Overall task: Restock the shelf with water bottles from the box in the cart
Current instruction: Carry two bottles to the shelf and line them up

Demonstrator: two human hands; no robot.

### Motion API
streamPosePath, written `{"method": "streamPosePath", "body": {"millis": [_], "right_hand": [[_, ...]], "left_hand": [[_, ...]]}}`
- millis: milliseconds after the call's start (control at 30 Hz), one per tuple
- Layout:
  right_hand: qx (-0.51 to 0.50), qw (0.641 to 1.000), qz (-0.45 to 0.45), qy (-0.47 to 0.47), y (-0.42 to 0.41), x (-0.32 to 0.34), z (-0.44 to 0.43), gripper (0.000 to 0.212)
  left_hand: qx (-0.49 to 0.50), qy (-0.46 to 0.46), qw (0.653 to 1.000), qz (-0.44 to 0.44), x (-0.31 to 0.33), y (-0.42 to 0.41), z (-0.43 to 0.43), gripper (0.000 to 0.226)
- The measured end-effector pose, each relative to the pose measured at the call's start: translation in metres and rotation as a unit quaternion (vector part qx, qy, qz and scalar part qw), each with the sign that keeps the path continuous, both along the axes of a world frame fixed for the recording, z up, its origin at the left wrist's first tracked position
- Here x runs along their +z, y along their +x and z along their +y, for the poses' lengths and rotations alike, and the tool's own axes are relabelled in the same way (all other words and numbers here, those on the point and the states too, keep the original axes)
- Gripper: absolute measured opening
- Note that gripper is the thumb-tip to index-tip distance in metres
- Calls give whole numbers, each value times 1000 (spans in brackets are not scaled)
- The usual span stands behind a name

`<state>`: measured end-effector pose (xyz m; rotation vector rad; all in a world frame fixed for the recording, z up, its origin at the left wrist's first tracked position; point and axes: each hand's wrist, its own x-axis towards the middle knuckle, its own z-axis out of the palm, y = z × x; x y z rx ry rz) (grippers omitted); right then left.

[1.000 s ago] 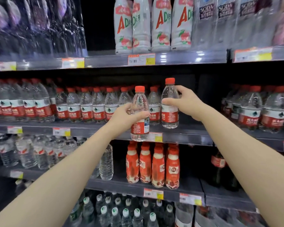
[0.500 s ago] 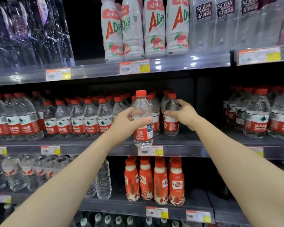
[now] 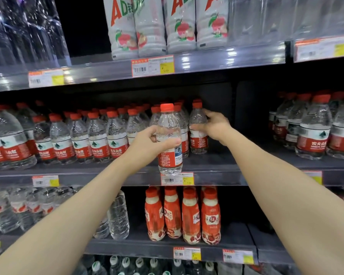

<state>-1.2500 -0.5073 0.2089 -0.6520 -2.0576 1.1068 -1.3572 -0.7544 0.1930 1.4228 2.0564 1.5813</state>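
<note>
Head view | left hand (image 3: 147,143) grips clear red-capped plastic water bottle (image 3: 169,139), upright at dark shelf (image 3: 216,167) front edge | right hand (image 3: 214,127) thumb and fingers clasp second such bottle (image 3: 198,135) standing farther back

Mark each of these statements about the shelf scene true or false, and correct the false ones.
1. The left hand holds a clear water bottle upright in front of the middle shelf. True.
2. The right hand hangs with nothing in it, below the shelf. False: it grips a second bottle that stands on the middle shelf.
3. Orange-red bottles stand on the shelf below the hands. True.
4. The cap of the bottle in the left hand is green. False: it is red.
</note>
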Motion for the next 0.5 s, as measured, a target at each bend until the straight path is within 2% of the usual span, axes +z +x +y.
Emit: {"method": "streamPosePath", "body": {"millis": [500], "right_hand": [[-55,998,-13,34,-13,-4,8,93]], "left_hand": [[-31,1,999,-13,-4,-8,5,63]]}}
